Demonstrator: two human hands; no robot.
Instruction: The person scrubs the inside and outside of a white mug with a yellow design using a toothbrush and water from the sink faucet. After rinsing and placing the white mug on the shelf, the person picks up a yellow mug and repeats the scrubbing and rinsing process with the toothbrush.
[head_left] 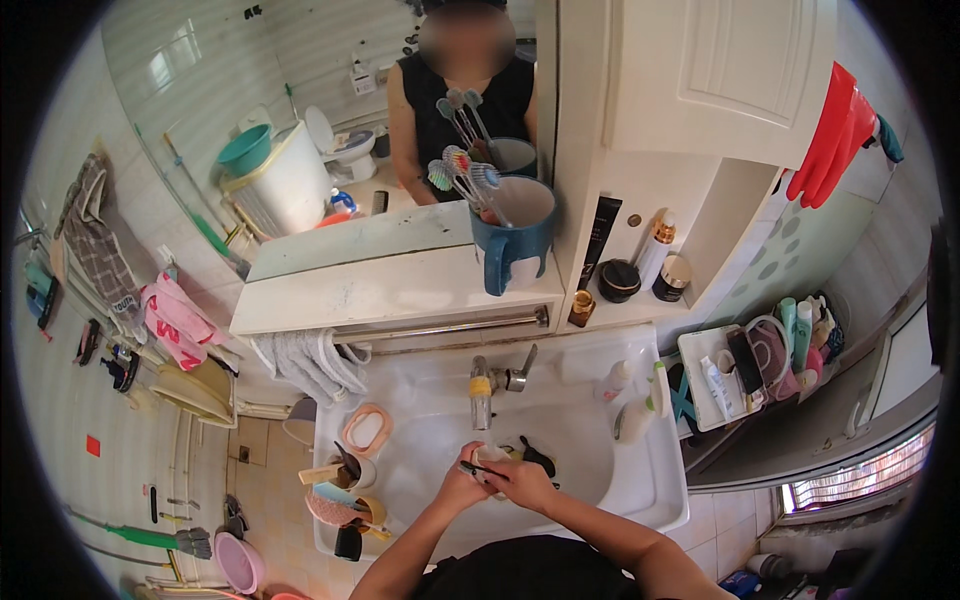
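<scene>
Over the white sink basin (420,440), below the faucet (481,400), my two hands work close together. My left hand (462,486) is closed round a small whitish thing (490,455), whose kind I cannot make out. My right hand (526,484) is closed beside it, its fingers pinching a slim dark thing (470,467) against the whitish one. Just past my right hand, a black object (538,456) with a rounded end lies in the basin near the drain. My fingers hide part of what they hold.
Left on the sink stand a pink oval ring-shaped dish (367,429) and cups of brushes and combs (345,490). Bottles (636,415) stand at the right rim. Above, a shelf holds a blue mug (514,240) with toothbrushes. A grey towel (312,362) hangs from the rail.
</scene>
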